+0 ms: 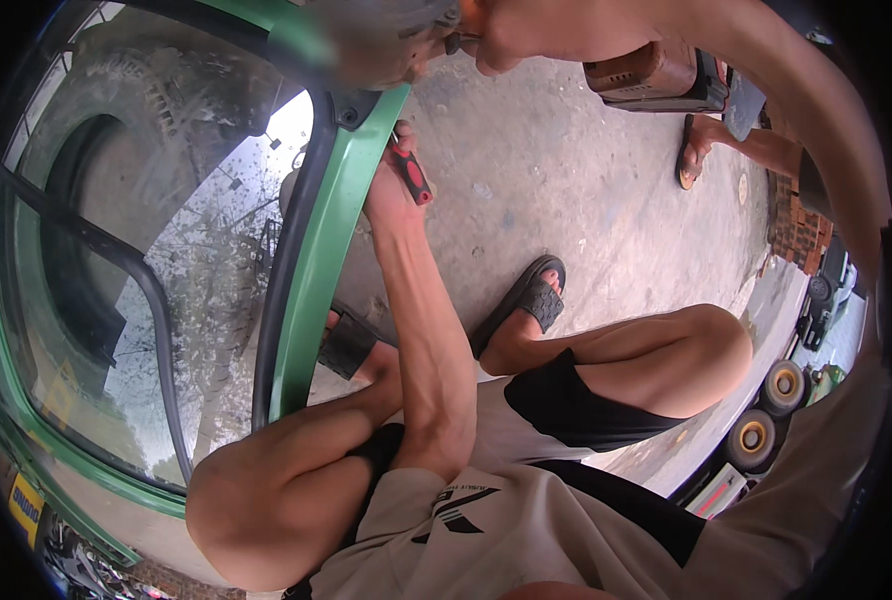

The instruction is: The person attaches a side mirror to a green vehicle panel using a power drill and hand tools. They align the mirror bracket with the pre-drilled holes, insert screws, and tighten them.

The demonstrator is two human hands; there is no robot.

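Note:
My left hand [394, 190] is closed at the edge of a green metal frame [326, 230], gripping a small tool with a red and black handle [411, 172]. Its working end and most of my fingers are hidden. At the top, my right hand [526, 32] wraps round a cordless power tool whose worn red-brown and black battery end [656, 78] shows below my wrist. The tool's grey front end [396, 35] is blurred, close to the frame's upper corner; its exact kind cannot be told. A large glass pane [216, 200] with a black rubber seal fills the frame.
Behind the glass lies a large tyre [86, 190]. Another person's sandalled foot [698, 150] stands at the upper right on the concrete floor [606, 190]. Small wheels with yellow hubs [753, 436] and a brick stack [801, 230] are at the far right. My knees flank my left arm.

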